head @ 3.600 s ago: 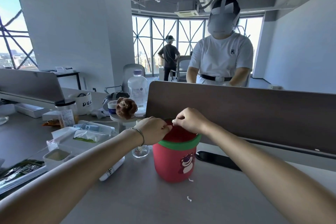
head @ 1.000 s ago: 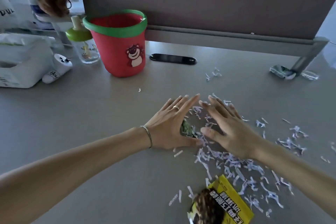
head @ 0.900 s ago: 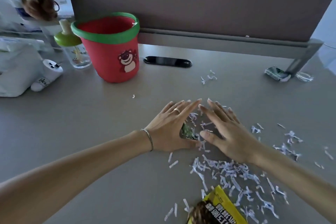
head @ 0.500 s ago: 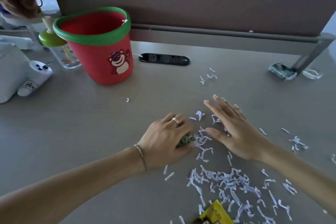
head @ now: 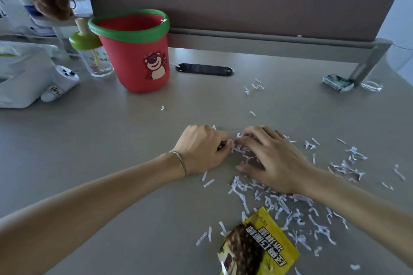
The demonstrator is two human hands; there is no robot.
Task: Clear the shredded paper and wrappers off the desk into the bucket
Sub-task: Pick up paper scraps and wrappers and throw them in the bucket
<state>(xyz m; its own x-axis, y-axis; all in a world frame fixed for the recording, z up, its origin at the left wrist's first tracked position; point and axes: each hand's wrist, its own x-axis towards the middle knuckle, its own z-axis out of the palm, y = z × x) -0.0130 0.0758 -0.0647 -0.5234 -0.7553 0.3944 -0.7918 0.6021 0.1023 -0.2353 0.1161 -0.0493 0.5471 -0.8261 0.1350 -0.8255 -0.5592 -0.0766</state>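
- One red bucket [head: 136,56] on the tabletop [head: 89,140].
- Two wrappers: yellow wrapper [head: 259,245], small wrapper [head: 338,82].
- Left hand [head: 201,149] fingers curled round something dark; right hand [head: 268,154] fingers curled, gathering shredded paper [head: 290,207].

Both forearms reach in from 7 and 5 o'clock. The left hand [head: 202,148] (thin bracelet at the wrist) is curled into a fist, knuckles up. The right hand [head: 269,158] arches beside it, fingertips bent toward 9 o'clock.

Both hands [head: 201,149] [head: 270,158] curl around shredded paper [head: 240,147] near the red bucket [head: 134,51].
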